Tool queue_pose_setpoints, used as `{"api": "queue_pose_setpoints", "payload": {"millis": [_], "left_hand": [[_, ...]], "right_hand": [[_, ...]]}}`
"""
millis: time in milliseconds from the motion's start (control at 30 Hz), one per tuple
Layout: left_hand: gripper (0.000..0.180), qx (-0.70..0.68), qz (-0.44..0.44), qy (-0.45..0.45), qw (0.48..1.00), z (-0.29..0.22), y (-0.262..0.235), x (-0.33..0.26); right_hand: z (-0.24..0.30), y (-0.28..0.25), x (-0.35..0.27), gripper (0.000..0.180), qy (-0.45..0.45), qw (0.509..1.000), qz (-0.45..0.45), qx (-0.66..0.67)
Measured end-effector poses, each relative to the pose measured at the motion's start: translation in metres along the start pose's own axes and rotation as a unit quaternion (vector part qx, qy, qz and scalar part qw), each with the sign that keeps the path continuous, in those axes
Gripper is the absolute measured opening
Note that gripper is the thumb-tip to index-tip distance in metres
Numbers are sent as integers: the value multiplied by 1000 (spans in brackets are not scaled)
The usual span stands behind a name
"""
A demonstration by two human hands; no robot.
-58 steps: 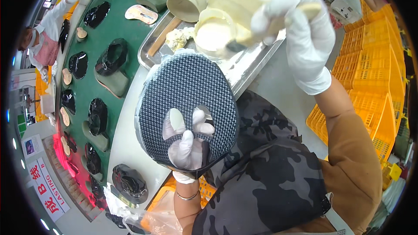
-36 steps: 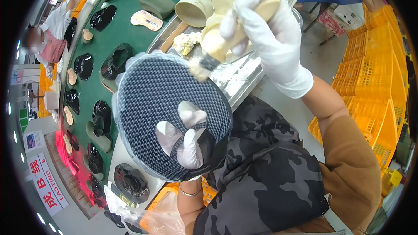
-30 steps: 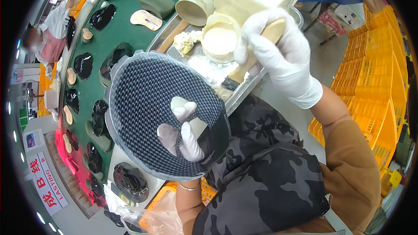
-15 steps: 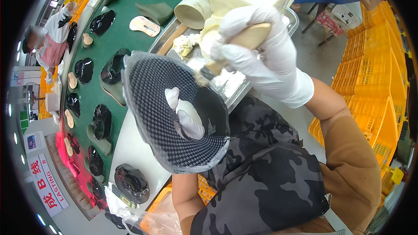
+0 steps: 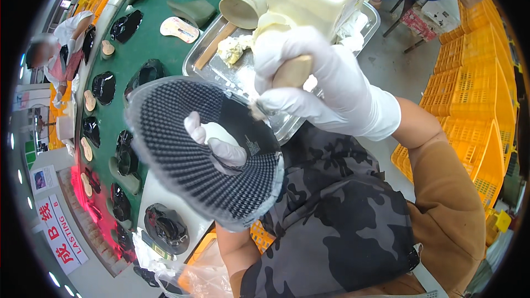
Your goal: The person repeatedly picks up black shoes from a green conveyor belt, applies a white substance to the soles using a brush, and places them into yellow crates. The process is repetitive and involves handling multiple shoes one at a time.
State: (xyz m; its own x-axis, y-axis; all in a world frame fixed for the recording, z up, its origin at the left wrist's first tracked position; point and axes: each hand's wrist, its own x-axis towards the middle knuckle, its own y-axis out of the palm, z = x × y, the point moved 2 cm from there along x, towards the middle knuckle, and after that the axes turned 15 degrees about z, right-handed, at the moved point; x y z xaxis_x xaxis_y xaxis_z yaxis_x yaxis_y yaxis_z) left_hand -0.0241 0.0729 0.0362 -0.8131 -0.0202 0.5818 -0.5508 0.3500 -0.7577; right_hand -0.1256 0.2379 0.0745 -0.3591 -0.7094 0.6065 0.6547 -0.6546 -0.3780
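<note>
My left hand (image 5: 223, 140), in a white glove, holds a shoe upper (image 5: 165, 127) with a black-and-grey woven lining. Its fingers show through the opening in the middle of the upper, while the rest of the hand is hidden. A brush (image 5: 292, 72) with a wooden handle is gripped in my gloved right hand (image 5: 337, 88). Its bristles touch, or nearly touch, the upper's edge on the side toward the tray. Past my right hand stands a cream-coloured glue container (image 5: 314, 3), on a metal tray (image 5: 193, 58).
A beige cup (image 5: 242, 8) and a crumpled yellowish lump (image 5: 232, 49) are on the tray. Black shoe uppers (image 5: 104, 88) and pale insoles (image 5: 179, 29) lie along the green conveyor belt (image 5: 160, 5). Yellow crates (image 5: 464, 105) are stacked at right. A person (image 5: 69, 44) works at far left.
The upper and my left hand have shifted left and slightly down. My right hand has tilted the brush, its handle now pointing more toward the camera. The person at far left has moved.
</note>
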Motion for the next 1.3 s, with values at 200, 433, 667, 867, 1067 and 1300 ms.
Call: {"api": "queue_pose_setpoints", "payload": {"millis": [200, 433, 667, 867, 1067, 1300], "left_hand": [[28, 82, 6, -19, 996, -4, -1, -4], [30, 107, -187, 172, 961, 34, 24, -21], [33, 52, 8, -25, 998, 3, 4, -17], [40, -222, -79, -66, 970, 31, 32, -17], [51, -366, 80, -213, 902, 55, 6, 45], [45, -249, 177, -199, 931, 145, 49, 155]], "right_hand": [[13, -6, -9, 22, 132, 964, -35, 230], [11, 6, -23, 21, 127, 962, -28, 240], [-22, 6, -16, 20, 33, 998, -40, 39], [-28, -23, 7, 24, -15, 992, -95, 77], [-50, -91, 32, 11, 114, 990, -23, 76], [-57, -108, 43, 9, 254, 944, 66, 200]]}}
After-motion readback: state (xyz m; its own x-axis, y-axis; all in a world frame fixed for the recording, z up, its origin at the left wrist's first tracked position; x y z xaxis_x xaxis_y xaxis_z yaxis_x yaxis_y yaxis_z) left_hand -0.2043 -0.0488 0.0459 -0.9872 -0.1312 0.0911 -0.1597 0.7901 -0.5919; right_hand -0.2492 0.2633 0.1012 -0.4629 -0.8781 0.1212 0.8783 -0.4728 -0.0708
